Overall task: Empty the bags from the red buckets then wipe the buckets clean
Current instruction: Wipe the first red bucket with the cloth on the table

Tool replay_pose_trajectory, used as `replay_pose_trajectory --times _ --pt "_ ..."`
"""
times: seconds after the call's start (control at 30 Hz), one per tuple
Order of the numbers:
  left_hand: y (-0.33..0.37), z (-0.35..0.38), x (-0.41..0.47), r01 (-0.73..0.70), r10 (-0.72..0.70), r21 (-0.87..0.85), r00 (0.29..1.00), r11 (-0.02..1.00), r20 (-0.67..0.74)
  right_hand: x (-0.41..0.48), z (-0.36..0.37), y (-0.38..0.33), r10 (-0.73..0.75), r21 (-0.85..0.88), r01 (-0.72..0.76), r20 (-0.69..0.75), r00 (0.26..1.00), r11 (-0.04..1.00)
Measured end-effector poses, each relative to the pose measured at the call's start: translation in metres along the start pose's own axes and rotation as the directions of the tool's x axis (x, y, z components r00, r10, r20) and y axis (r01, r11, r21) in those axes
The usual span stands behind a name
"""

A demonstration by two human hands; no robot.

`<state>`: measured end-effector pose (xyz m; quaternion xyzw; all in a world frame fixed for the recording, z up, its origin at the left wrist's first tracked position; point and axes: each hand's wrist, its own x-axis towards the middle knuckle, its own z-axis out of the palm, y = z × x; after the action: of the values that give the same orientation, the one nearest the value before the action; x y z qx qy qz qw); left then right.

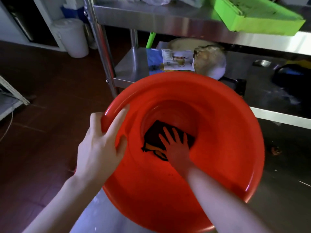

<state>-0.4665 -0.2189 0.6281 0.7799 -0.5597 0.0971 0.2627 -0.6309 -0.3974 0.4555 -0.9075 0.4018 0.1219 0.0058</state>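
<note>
Left hand [101, 145] clamps the rim of the bucket [227, 148], looks like light, slick plastic so the rim's the spot, while right hand [176, 147] presses a soft cloth [154, 133] flat inside.

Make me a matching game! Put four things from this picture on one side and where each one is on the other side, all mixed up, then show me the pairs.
Things:
1. dark cloth
2. left hand
3. green tray
4. white tub

Places:
A. on the top metal shelf
B. on the floor, far left
C. gripping the red bucket's rim
D. at the bucket's bottom, under the right hand

Pairs: 1-D, 2-C, 3-A, 4-B
</note>
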Motion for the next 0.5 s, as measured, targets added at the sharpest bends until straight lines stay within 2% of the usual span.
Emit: replay_pose_trajectory --times 0.13,0.2,0.27,0.4,0.5 --pt "0.001 0.003 0.011 0.017 -0.018 0.078 1.0 0.997 0.021 0.002 -0.004 -0.022 0.001 0.006 -0.001 -0.031 1.0 1.0" --pt "-0.001 0.002 0.018 0.047 -0.052 0.083 0.997 0.995 0.061 0.0 0.002 -0.035 -0.038 0.008 0.038 0.013 0.999 0.999" --pt "-0.002 0.001 0.02 0.053 -0.06 0.09 0.995 0.995 0.081 -0.001 0.007 -0.041 -0.119 -0.024 0.121 0.049 0.992 0.992" --pt "-0.006 0.0 0.023 0.036 -0.041 0.07 0.997 0.997 0.071 0.011 0.004 -0.032 -0.329 -0.196 0.334 0.061 0.942 0.922" --pt "-0.006 0.001 0.022 0.048 -0.052 0.061 0.996 0.997 0.069 0.04 -0.016 -0.036 -0.288 -0.252 0.278 -0.004 0.958 0.927"
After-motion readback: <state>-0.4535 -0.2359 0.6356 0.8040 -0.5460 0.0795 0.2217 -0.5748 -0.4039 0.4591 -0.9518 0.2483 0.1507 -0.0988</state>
